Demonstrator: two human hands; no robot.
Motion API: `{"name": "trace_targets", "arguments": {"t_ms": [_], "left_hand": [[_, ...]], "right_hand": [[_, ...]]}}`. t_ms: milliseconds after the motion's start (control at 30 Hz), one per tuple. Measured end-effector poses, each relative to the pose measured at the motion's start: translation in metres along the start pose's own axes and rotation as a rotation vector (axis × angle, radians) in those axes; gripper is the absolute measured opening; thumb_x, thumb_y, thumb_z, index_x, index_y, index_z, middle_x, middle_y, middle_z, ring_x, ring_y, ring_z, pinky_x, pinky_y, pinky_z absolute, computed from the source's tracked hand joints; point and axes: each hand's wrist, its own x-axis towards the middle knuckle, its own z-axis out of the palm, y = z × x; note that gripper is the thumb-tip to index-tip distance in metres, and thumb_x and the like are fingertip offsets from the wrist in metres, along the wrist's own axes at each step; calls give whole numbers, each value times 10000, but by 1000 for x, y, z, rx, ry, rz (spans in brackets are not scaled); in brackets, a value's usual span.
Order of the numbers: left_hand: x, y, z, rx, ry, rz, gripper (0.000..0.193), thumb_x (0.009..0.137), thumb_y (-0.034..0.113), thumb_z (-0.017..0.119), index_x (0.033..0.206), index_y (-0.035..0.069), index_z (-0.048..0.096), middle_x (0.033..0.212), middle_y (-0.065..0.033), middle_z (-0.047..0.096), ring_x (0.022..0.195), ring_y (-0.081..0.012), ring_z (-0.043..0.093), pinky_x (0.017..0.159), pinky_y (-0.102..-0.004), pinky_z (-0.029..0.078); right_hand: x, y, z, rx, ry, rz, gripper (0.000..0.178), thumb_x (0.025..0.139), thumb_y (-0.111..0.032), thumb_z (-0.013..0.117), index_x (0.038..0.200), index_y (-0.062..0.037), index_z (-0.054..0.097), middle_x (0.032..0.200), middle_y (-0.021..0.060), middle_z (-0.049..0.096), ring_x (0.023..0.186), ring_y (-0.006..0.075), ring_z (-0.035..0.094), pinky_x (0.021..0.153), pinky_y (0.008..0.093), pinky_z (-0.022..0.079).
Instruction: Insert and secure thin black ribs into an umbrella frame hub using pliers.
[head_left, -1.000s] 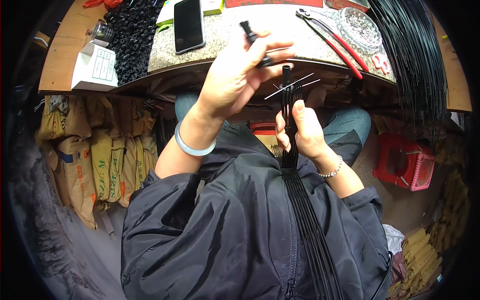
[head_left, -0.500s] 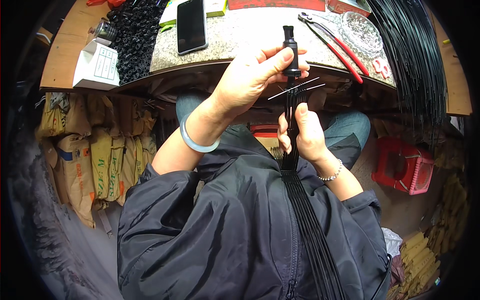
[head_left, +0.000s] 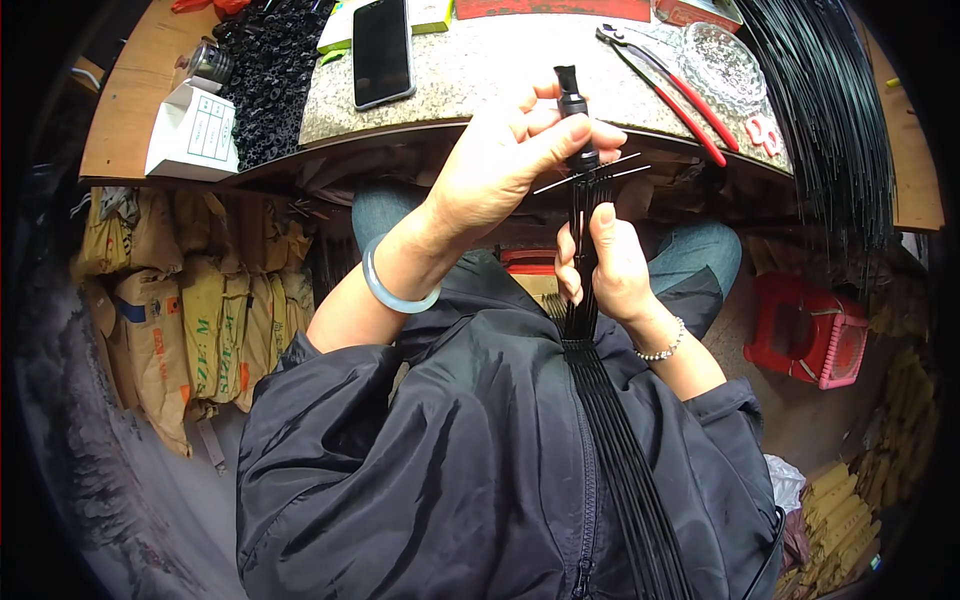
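My left hand [head_left: 492,165] pinches a black plastic umbrella runner [head_left: 571,104] between thumb and fingers, just beyond the table's near edge. The runner tilts slightly, its flared end pointing away from me and its lower end at the tips of the ribs. Below it, my right hand [head_left: 618,268] is closed around a bundle of thin black umbrella ribs [head_left: 632,455], which runs down over my dark jacket. Several thin rods [head_left: 622,174] cross at the top of the bundle, a few sticking out sideways. My fingers hide part of the runner and of the bundle.
On the table lie a phone [head_left: 383,55], red-handled pliers [head_left: 680,100], a glass dish [head_left: 722,68], a white box [head_left: 195,132] and a pile of small black parts [head_left: 268,85]. Long black rods [head_left: 835,130] hang over the right edge. A red basket [head_left: 800,330] stands at right.
My left hand has brought the runner down toward me, closer to the rib ends, and its top now leans left. My right hand and the ribs have barely moved.
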Motion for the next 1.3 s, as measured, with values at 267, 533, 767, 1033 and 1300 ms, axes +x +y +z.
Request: {"name": "trace_targets", "arguments": {"t_ms": [267, 533, 767, 1033, 1300], "left_hand": [[1, -2, -9, -41, -165, -139, 355, 924, 259, 510, 1145, -20, 517, 1075, -150, 605, 981, -185, 602, 825, -283, 498], [3, -12, -20, -15, -251, -79, 305, 924, 254, 512, 1099, 8, 552, 1038, -128, 618, 941, -150, 597, 781, -245, 491], [-1, -4, -14, 18, -265, -96, 291, 920, 242, 516, 1090, 11, 560, 1045, -118, 627, 857, -109, 603, 677, -193, 471], [-2, -11, -10, 120, -197, 9, 274, 914, 225, 526, 1076, 12, 585, 986, -66, 637, 779, -59, 588, 535, -136, 410], [-14, -11, -11, -189, -324, -24, 935, 676, 473, 749, 1346, -27, 331, 1206, -179, 541, 1139, -243, 509, 1005, -354, 347]], "right_hand": [[0, -2, 0, -21, 21, -20, 578, 942, -509, 304, 753, -14, 535, 521, 44, 509, 401, 95, 462, 389, 212, 372], [-2, -5, 4, -47, 21, -3, 633, 931, -549, 256, 694, -18, 508, 477, 54, 476, 372, 118, 446, 388, 225, 381], [-3, -1, -2, 58, -54, -35, 594, 935, -520, 311, 728, -3, 517, 500, 54, 485, 406, 111, 457, 393, 220, 366], [-2, 0, -4, 75, -52, -18, 591, 938, -517, 307, 719, -8, 514, 498, 55, 483, 404, 109, 456, 390, 221, 366], [-3, 0, -6, 74, -65, -15, 599, 938, -518, 304, 716, -4, 517, 497, 54, 485, 404, 102, 454, 391, 219, 361]]}}
